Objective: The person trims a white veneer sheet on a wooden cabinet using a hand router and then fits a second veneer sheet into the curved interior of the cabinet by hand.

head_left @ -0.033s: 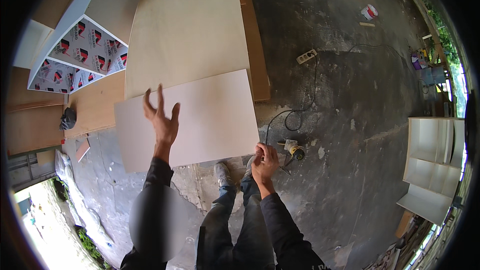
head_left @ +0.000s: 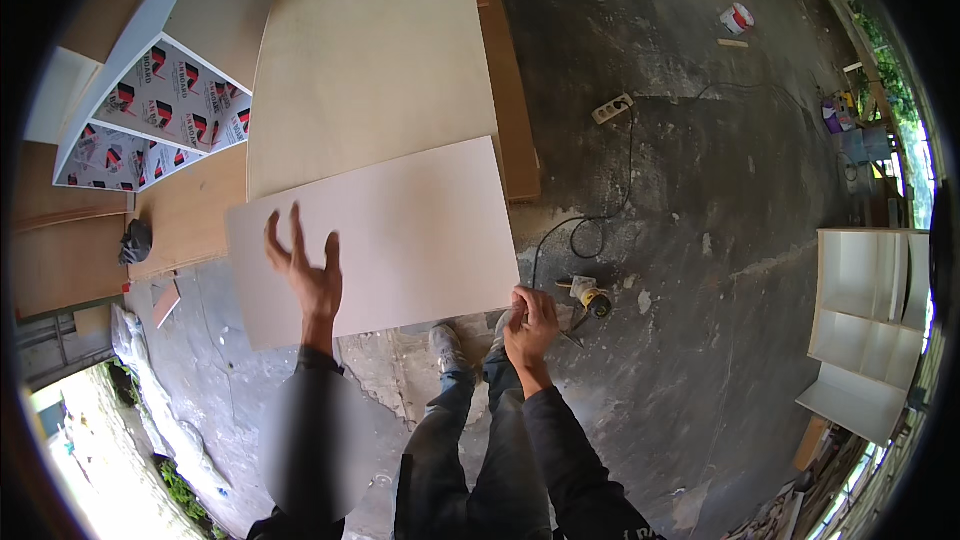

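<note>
A pale, smooth rectangular panel (head_left: 420, 230) lies slightly skewed on a larger cream board (head_left: 370, 60), its near edge sticking out toward me. My left hand (head_left: 310, 270) is over the left part of the panel, fingers spread and holding nothing; whether it touches the surface is not clear. By the panel's near right corner is my right hand (head_left: 530, 328), its fingers curled and pinched together. What sits between those fingertips, if anything, is too small to make out.
A yellow-and-black power tool (head_left: 592, 298) lies on the concrete floor, right of my feet. Its cord runs near a white power strip (head_left: 612, 108). White shelving (head_left: 870, 325) stands far right; a cabinet (head_left: 150, 100) lined with printed sheets is at left. A bucket (head_left: 737, 18) sits farther back.
My left hand has moved back toward me and a little to the left over the panel, fingers still spread. The right hand stays by the corner.
</note>
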